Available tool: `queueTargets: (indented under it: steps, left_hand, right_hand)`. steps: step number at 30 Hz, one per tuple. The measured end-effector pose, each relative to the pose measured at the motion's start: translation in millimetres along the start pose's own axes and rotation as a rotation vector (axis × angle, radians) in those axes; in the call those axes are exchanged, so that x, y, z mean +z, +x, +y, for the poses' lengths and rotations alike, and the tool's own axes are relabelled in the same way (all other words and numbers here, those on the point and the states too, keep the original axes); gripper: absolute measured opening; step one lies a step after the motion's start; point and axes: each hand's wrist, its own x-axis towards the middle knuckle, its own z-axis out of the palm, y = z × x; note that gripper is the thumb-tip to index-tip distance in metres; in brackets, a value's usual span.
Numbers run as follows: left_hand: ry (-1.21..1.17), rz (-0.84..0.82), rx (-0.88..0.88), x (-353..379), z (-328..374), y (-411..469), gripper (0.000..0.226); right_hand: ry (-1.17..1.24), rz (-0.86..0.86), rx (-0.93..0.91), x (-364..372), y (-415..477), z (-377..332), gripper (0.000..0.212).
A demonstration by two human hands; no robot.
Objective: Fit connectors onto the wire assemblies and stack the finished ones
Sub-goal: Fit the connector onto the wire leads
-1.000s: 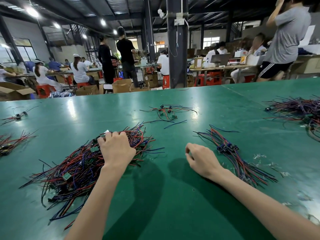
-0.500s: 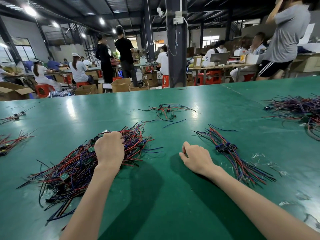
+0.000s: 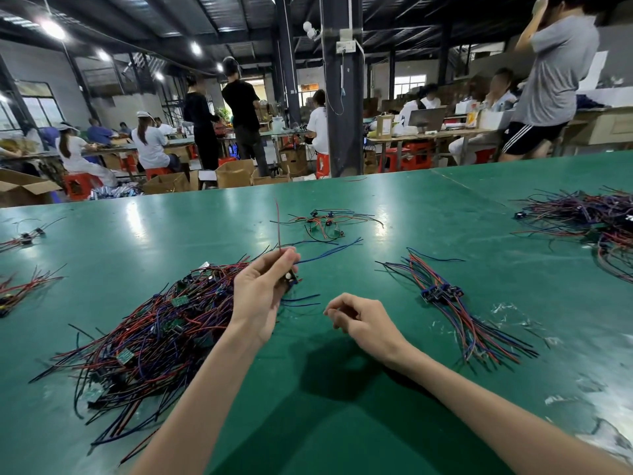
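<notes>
Item in hand: one wire assembly [image 3: 289, 277], pinched between thumb and fingertips of the left hand [image 3: 258, 299], which is raised palm toward the camera. A small board with a pale part sits at the fingertips, and a single red lead [image 3: 278, 228] rises straight up from the pinch. Blue leads trail out from the grip toward the right hand. Right hand [image 3: 363, 320]: just beside the grip, lower, fingers loosely curled, nothing seen in it. Unsorted pile [image 3: 154, 334]: red, blue and black wires with small green boards, lying directly behind and below the gripping hand and spreading away from it on the outer left. Sorted bundle [image 3: 445, 296]: wires laid parallel with dark blue connectors bunched together, on the far side of the right hand from the grip, well apart. Small loose cluster [image 3: 325, 222]: a few wired parts beyond the grip, farther up the table. Loose blue wire [image 3: 329, 250]: between that cluster and the grip. Further tangled heap [image 3: 589, 217]: far off past the sorted bundle, at the table's right edge. Two small bundles [image 3: 20, 289] and [image 3: 24, 236]: far to the outer left of the grip. Surface: green table [image 3: 342, 423], with clear plastic scraps [image 3: 507, 310] by the sorted bundle.
</notes>
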Motion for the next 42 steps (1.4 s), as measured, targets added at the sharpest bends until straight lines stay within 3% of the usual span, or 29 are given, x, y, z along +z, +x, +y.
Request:
queueTargets:
  steps: [8,12,16,18,22,25,30,36,42]
  left_hand:
    - [-0.516,-0.059,-0.345,0,-5,5,0.017]
    - [-0.612,-0.17,-0.381,-7,-5,7,0.063]
    - [-0.635,-0.137,-0.374,-8,-6,8,0.074]
    - [-0.595,-0.084,-0.354,-7,-9,8,0.063]
    - [-0.419,0.014,-0.4,-4,-19,8,0.018]
    - [-0.167,-0.002,-0.422,-2,-34,4,0.003]
    - [0.166,-0.049,-0.3,3,-62,-4,0.011]
    - [0.223,-0.016,-0.173,-1,-69,-2,0.006]
    - [0.197,0.042,-0.124,-2,-74,1,0.014]
  right_hand:
    - [0.3,-0.113,0.063,0,0,-10,0.017]
    - [0.332,-0.206,0.07,-3,-1,-16,0.018]
    - [0.514,-0.346,0.117,-6,-5,-24,0.011]
    - [0.602,-0.441,0.145,-8,-7,-26,0.015]
    - [0.67,-0.648,0.247,-14,-7,-28,0.019]
    - [0.641,-0.539,0.353,-13,-3,-27,0.033]
    - [0.577,-0.269,0.38,-6,-3,-21,0.031]
    - [0.566,-0.26,0.412,-5,-5,-19,0.032]
    - [0.598,-0.222,0.458,-4,-5,-23,0.027]
